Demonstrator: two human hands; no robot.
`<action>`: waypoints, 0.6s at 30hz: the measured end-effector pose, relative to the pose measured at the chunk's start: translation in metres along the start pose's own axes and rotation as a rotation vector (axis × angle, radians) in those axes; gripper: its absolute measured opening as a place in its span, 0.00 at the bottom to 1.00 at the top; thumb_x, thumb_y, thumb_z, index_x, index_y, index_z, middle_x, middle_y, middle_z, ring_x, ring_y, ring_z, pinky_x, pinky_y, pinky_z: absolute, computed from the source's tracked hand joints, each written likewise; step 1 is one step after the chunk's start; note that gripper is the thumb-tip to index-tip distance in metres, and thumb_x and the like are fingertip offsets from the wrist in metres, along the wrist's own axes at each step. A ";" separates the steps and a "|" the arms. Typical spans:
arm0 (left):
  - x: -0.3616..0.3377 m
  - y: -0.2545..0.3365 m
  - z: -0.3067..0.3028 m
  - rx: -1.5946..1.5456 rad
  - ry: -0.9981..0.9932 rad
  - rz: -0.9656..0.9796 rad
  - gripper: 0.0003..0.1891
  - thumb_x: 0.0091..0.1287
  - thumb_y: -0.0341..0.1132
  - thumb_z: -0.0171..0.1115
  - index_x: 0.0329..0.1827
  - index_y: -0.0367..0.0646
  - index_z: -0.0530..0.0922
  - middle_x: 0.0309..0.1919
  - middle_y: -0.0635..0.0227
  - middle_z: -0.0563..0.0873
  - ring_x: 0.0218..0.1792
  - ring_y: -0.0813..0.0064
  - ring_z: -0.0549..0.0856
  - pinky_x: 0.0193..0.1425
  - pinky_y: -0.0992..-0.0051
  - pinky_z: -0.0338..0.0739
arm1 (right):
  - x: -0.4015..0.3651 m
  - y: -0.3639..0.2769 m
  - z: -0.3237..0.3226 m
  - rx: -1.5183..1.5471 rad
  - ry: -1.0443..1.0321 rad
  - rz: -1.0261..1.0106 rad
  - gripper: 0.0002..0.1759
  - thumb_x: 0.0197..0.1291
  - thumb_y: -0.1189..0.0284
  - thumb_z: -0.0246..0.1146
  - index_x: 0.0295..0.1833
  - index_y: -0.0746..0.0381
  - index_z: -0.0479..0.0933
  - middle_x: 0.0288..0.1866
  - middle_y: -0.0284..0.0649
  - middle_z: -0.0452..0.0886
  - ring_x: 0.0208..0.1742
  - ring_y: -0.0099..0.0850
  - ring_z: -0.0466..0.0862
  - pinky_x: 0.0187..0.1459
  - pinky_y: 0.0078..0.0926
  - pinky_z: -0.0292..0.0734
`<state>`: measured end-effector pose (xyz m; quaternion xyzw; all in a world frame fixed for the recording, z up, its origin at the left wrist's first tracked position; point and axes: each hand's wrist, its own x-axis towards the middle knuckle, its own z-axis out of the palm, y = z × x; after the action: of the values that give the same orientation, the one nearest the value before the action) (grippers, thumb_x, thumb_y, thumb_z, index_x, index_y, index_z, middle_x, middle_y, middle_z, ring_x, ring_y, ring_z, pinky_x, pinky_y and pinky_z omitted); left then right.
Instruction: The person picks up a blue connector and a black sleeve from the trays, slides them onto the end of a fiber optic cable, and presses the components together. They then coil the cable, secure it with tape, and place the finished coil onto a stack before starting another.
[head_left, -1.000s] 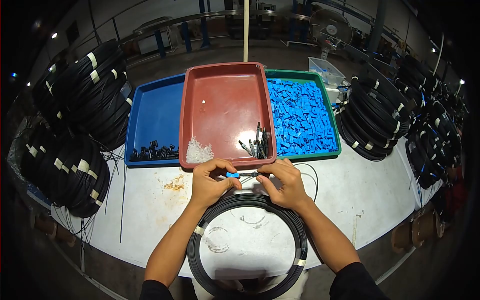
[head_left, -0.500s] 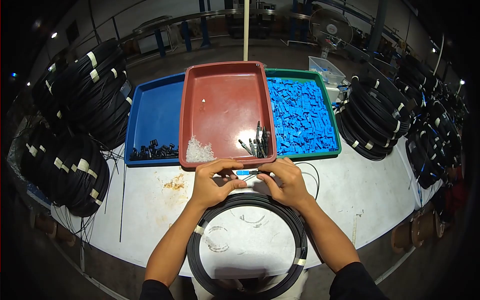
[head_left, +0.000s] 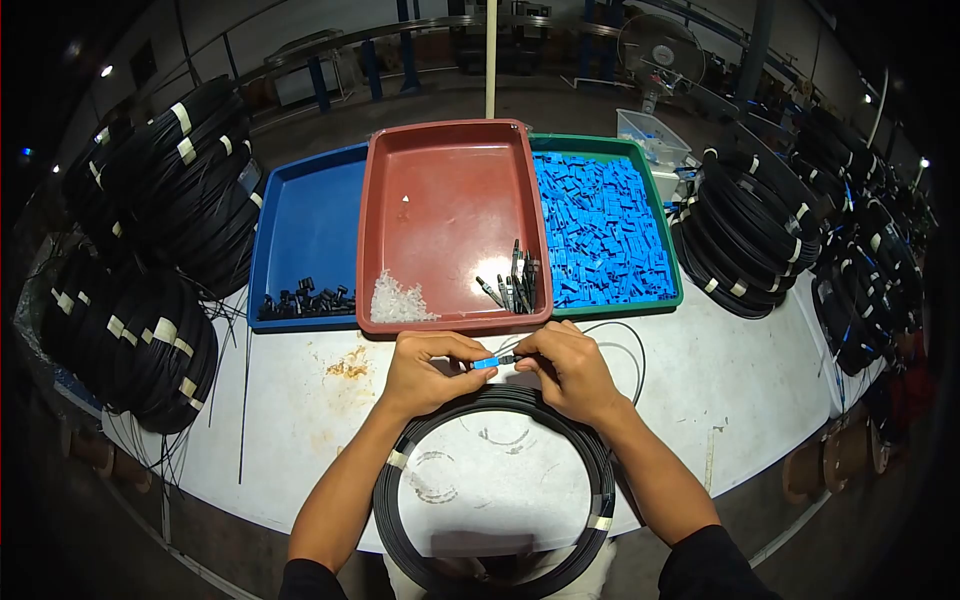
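Between my two hands, just in front of the red tray, is a blue fiber optic connector (head_left: 485,364) with a black rear end. My left hand (head_left: 428,368) is closed, thumb and fingers pinching the blue body. My right hand (head_left: 570,368) pinches the black rear part (head_left: 508,359) where the cable joins. From there a thin black cable (head_left: 641,350) loops out to the right. Below my hands a coil of black cable (head_left: 386,500), bound with pale tape, lies at the table's front edge and partly over my lap.
A red tray (head_left: 450,220) holds clear small pieces and black connector parts. Left of it, a blue tray (head_left: 310,215) has black boots; at right, a green tray (head_left: 660,225) is full of blue housings. Cable coils (head_left: 130,340) stand left, more coils (head_left: 745,240) right.
My left fingers have closed onto the blue connector body, which was free of them before. The connector has dropped slightly toward me and tilted. My right hand keeps its pinch.
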<state>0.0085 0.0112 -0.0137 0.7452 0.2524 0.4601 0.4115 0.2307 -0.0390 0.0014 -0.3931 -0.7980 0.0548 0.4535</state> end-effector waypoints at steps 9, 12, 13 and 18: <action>-0.001 -0.003 0.000 -0.069 -0.027 -0.022 0.08 0.55 0.25 0.80 0.37 0.35 0.91 0.35 0.59 0.93 0.32 0.81 0.88 0.35 0.81 0.81 | -0.002 0.002 0.005 0.003 0.015 -0.027 0.08 0.54 0.77 0.73 0.36 0.64 0.80 0.28 0.43 0.80 0.31 0.43 0.80 0.38 0.37 0.71; -0.001 -0.006 0.000 -0.095 -0.030 -0.044 0.07 0.55 0.25 0.80 0.36 0.35 0.91 0.35 0.59 0.93 0.33 0.80 0.89 0.37 0.81 0.82 | -0.002 0.003 0.006 0.019 0.023 -0.024 0.08 0.54 0.76 0.74 0.36 0.64 0.80 0.28 0.43 0.81 0.31 0.43 0.80 0.37 0.38 0.71; -0.001 -0.006 0.000 -0.094 -0.030 -0.042 0.07 0.55 0.25 0.80 0.36 0.35 0.91 0.35 0.59 0.93 0.33 0.80 0.89 0.37 0.81 0.82 | -0.003 0.004 0.006 0.018 0.019 -0.023 0.08 0.54 0.76 0.73 0.36 0.64 0.80 0.28 0.43 0.81 0.31 0.43 0.80 0.37 0.38 0.72; -0.002 -0.006 0.000 -0.104 -0.050 -0.052 0.07 0.55 0.24 0.80 0.36 0.35 0.90 0.36 0.58 0.93 0.34 0.79 0.90 0.38 0.80 0.84 | -0.002 0.004 0.007 0.014 0.012 -0.024 0.08 0.54 0.76 0.74 0.36 0.64 0.80 0.28 0.43 0.81 0.31 0.43 0.80 0.37 0.38 0.72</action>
<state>0.0078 0.0129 -0.0193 0.7272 0.2370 0.4428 0.4678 0.2282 -0.0363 -0.0057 -0.3805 -0.7995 0.0523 0.4618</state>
